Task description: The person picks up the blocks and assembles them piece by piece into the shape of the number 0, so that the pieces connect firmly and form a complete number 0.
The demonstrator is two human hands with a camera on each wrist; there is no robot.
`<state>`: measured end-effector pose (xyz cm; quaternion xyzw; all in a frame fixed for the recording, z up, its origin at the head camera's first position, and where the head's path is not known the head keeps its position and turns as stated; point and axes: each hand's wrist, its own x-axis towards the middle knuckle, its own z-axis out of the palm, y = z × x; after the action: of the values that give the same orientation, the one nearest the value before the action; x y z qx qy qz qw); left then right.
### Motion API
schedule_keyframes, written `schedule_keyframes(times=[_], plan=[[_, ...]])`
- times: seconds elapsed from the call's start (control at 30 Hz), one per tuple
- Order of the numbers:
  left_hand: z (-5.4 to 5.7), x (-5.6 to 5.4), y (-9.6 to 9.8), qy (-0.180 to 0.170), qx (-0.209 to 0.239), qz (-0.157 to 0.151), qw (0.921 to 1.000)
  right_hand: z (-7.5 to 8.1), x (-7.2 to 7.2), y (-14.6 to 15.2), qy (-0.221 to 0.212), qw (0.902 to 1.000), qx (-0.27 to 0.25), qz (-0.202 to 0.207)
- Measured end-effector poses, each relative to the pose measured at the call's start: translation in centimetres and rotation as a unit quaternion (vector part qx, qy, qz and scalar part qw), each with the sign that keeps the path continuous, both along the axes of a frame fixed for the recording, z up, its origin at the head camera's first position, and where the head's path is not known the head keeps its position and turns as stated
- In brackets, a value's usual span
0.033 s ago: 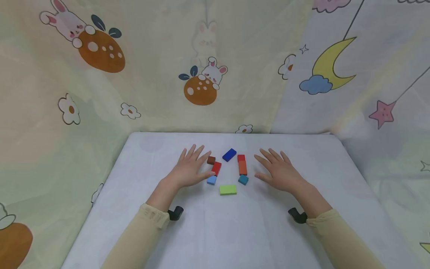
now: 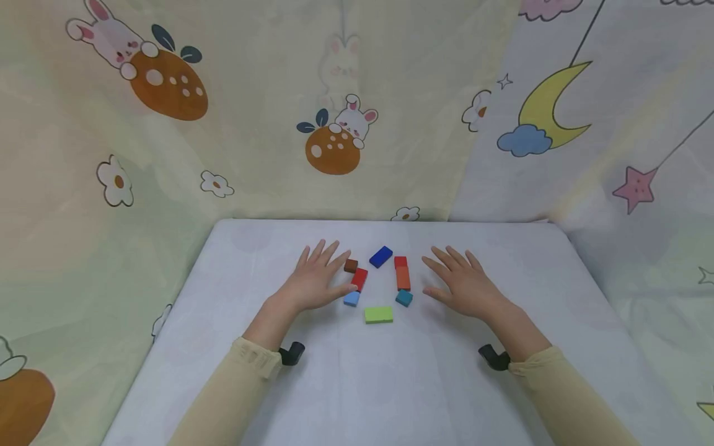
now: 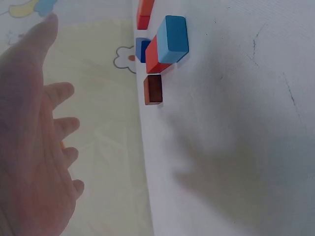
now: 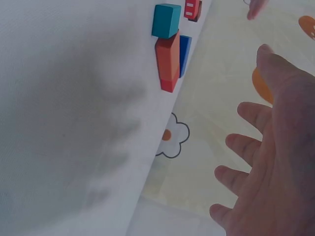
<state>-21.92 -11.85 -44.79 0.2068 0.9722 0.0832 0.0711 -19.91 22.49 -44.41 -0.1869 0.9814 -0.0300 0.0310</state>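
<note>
My left hand (image 2: 315,282) hovers over the table with its fingers spread, holding nothing. Its thumb overlaps a red block (image 2: 360,277) and a light blue block (image 2: 351,300) in the head view, and a brown block (image 2: 351,266) is close to its index finger. On the other side my right hand (image 2: 463,285), fingers also spread, is in the air beside an orange block (image 2: 403,279), a small red block (image 2: 400,261) and a teal block (image 2: 404,298). Both wrist views show the palms apart from the blocks, with shadows on the white cloth.
Between the hands, a dark blue block (image 2: 381,256) lies toward the back and a lime green block (image 2: 379,315) toward the front. The white table (image 2: 385,384) ends at a printed cloth backdrop (image 2: 256,124). A black wrist piece (image 2: 292,354) shows at the left cuff.
</note>
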Motion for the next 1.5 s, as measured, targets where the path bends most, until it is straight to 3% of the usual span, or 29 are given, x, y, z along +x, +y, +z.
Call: schedule_keyframes(times=[0.2, 0.4, 0.57, 0.8, 0.97, 1.13, 1.33, 1.5], plan=[[-1.0, -0.1, 0.2, -0.005, 0.04, 0.006, 0.9992, -0.3, -0.2, -0.3, -0.002, 0.9998, -0.022, 0.001], [-2.5, 0.3, 0.8, -0.003, 0.101, 0.014, 0.9948, -1.3, -0.2, -0.9, -0.028, 0.9943, -0.102, -0.015], [-3.6, 1.1, 1.9, -0.011, 0.15, 0.016, 0.9885, -2.4, 0.2, -1.7, -0.053, 0.9819, -0.18, -0.024], [-6.1, 2.8, 3.1, -0.026, 0.162, -0.022, 0.9862, -4.4, 1.1, -3.7, -0.084, 0.9599, -0.266, 0.033], [-7.4, 3.3, 3.3, 0.006, 0.146, -0.051, 0.988, -5.8, 1.7, -5.3, -0.111, 0.9579, -0.262, 0.035], [-8.0, 3.1, 3.3, 0.035, 0.13, -0.08, 0.9876, -6.7, 1.8, -6.3, -0.11, 0.9652, -0.236, 0.026], [-8.3, 3.0, 3.3, 0.059, 0.124, -0.095, 0.9859, -6.8, 1.9, -6.9, -0.106, 0.9735, -0.201, 0.024], [-8.2, 3.2, 3.5, 0.077, 0.121, -0.107, 0.9839, -6.4, 2.3, -6.8, -0.097, 0.9729, -0.207, 0.034]])
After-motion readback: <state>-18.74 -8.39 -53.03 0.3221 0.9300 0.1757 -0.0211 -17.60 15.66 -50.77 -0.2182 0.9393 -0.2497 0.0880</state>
